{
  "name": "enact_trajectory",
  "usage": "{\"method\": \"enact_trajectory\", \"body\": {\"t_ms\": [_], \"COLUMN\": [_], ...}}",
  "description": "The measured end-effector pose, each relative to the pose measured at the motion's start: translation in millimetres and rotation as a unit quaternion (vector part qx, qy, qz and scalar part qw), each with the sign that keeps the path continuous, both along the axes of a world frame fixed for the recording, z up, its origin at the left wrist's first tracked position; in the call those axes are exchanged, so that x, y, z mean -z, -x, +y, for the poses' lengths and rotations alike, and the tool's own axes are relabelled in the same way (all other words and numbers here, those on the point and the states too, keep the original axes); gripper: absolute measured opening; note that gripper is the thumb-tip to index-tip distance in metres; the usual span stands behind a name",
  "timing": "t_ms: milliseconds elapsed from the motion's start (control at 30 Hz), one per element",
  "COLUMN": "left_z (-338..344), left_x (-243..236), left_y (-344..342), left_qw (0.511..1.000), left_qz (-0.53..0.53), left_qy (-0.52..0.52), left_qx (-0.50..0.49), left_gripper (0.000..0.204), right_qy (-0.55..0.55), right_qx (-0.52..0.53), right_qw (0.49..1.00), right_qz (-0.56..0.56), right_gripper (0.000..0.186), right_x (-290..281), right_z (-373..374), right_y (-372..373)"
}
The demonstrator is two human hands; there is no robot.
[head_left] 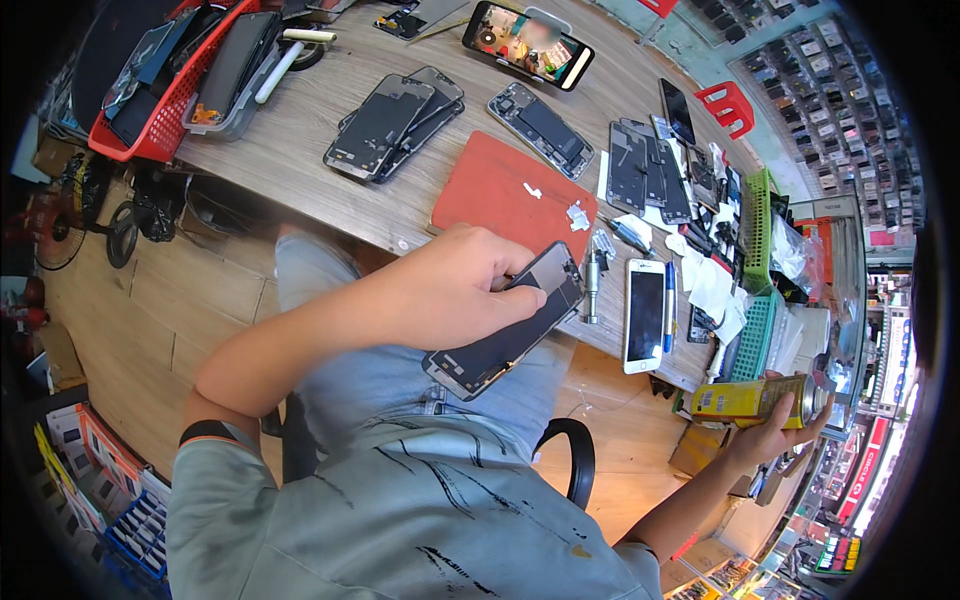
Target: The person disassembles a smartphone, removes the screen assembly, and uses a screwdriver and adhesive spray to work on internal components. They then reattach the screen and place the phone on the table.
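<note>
My left hand (470, 285) grips a black phone screen assembly (480, 355) above my lap, thumb over its surface, near the desk's front edge. Out at the lower right, my right hand (785, 425) is wrapped round a yellow metal can (735, 398), held on its side. Beyond the screen, a red mat (485, 185) bears small white scraps. To its right stand a metal screwdriver-like tool (591, 290) and a white phone (648, 315), lying beside a blue pen (668, 300).
Stacked screens (385, 120), an opened phone (540, 130) and a propped phone (525, 45) occupy the wooden desk (260, 170). Red baskets (145, 120) stand left; green baskets (760, 230), papers and parts crowd the right. A black chair armrest (580, 455) is beside me; a fan (55, 225) stands left.
</note>
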State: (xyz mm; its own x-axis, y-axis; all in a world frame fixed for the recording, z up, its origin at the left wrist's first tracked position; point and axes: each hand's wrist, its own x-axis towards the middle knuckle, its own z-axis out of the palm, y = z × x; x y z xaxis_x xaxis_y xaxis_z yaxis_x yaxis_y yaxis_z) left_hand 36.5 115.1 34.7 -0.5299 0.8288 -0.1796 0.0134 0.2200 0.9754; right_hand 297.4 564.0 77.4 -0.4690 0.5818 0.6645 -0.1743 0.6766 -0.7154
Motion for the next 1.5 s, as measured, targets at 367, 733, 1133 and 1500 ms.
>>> {"method": "enact_trajectory", "body": {"t_ms": [367, 733, 1133, 1500], "left_z": [-4.4, -2.0, -5.2, 4.3], "left_x": [37.0, 53.0, 72.4, 87.1], "left_y": [-20.6, -23.8, -25.9, -34.9], "left_qw": [0.961, 0.946, 0.94, 0.928], "left_qz": [-0.176, -0.215, -0.233, -0.253], "left_qy": [-0.089, -0.11, -0.128, -0.151], "left_qx": [-0.195, -0.217, -0.214, -0.227], "left_gripper": [0.021, 0.024, 0.024, 0.023], "right_qy": [0.027, 0.013, -0.282, -0.384], "right_qx": [0.236, 0.288, 0.252, -0.338], "right_qw": [0.97, 0.957, 0.923, 0.835], "right_qz": [0.057, 0.019, 0.076, -0.201], "right_gripper": [0.079, 0.075, 0.019, 0.027], "right_x": [43.6, 63.3, 26.2, -0.7], "right_z": [-1.2, 1.0, -86.8, -228.7], "right_y": [17.2, 18.5, 30.3, 207.4]}}
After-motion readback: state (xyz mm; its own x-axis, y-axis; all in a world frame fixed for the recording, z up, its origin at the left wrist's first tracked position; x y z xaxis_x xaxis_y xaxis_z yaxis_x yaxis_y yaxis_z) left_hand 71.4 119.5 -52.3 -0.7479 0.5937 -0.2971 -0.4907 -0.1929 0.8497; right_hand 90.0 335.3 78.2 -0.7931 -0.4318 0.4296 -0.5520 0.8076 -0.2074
